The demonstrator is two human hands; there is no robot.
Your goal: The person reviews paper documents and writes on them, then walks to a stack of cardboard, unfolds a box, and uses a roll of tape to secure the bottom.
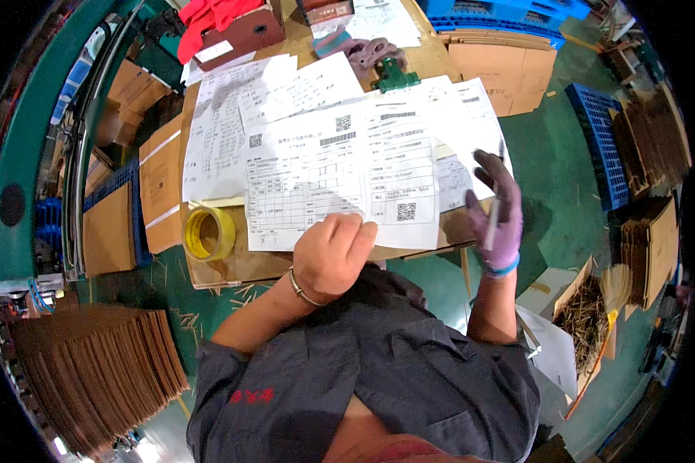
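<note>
While bare left hand (333,258) rests curled, knuckles down on printed forms (324,181) spread over cardboard-topped table (232,266), gloved right hand (496,212) grips a pen (493,220) above paper's rt edge; tape roll (208,233) nearby.

The room is bright, and the white papers (340,166) almost glow. A soft shadow lies on their top left part. The right hand (496,208) looks a bit blurry. Straight edges bend near the rim, and all 4 corners are black.
</note>
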